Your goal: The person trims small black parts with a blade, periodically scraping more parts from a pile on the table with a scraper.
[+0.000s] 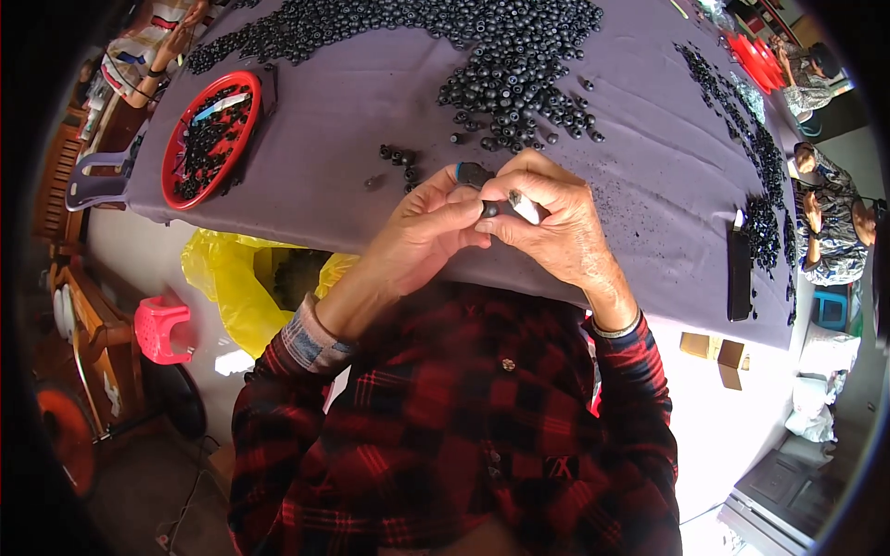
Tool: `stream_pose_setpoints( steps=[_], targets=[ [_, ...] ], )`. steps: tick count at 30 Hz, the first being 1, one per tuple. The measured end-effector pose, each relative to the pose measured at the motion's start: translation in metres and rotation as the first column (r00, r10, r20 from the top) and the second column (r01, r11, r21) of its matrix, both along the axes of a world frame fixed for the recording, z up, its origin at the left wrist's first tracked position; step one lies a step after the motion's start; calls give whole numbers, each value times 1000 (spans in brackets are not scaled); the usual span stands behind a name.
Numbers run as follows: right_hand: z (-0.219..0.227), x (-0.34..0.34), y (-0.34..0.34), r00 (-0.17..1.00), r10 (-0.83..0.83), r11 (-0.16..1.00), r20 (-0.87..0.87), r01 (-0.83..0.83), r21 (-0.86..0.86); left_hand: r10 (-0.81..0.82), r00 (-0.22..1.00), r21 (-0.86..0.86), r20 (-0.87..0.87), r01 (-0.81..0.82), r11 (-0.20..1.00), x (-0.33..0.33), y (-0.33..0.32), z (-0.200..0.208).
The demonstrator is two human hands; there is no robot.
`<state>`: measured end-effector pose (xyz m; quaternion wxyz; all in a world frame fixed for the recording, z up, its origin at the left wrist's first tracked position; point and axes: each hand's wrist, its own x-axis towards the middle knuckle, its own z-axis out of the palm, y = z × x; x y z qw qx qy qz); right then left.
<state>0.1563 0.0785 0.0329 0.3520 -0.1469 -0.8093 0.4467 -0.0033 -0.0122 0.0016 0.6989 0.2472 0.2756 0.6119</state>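
Both hands meet over the near edge of a table with a grey-purple cloth (pixel 334 120). My left hand (pixel 422 227) pinches a small round black part (pixel 489 209) between thumb and fingers. A black piece with a blue edge (pixel 473 174) sits at its index finger, perhaps a finger cover. My right hand (pixel 567 227) is closed around a short white-handled tool (pixel 525 208) with a dark end; its working tip is hidden. The right thumb presses close to the black part. Several loose black parts (pixel 400 159) lie just beyond my left hand.
A large heap of black parts (pixel 519 74) spreads across the far table. A red basin (pixel 170 167) of black pieces stands at left. More black bits and a black bar (pixel 738 269) lie at right. A yellow bag (pixel 222 278) hangs below the near edge. Other people sit around the table.
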Motion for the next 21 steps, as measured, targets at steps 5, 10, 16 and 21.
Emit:
stream_pose_setpoints(
  steps=[5,10,16,21],
  targets=[
    [1,1,0,999,34,999,23,-33,-40,4,1000,18,1,-4,1000,0,1,-6],
    [0,4,4,994,100,942,-44,-109,-318,-40,999,40,3,40,998,1,1,-1],
    [17,24,-6,969,-161,986,187,151,66,55,998,38,10,-55,998,0,1,7],
    [8,19,-17,986,-115,982,117,95,162,53,999,67,11,-53,996,2,0,7]
  ],
)
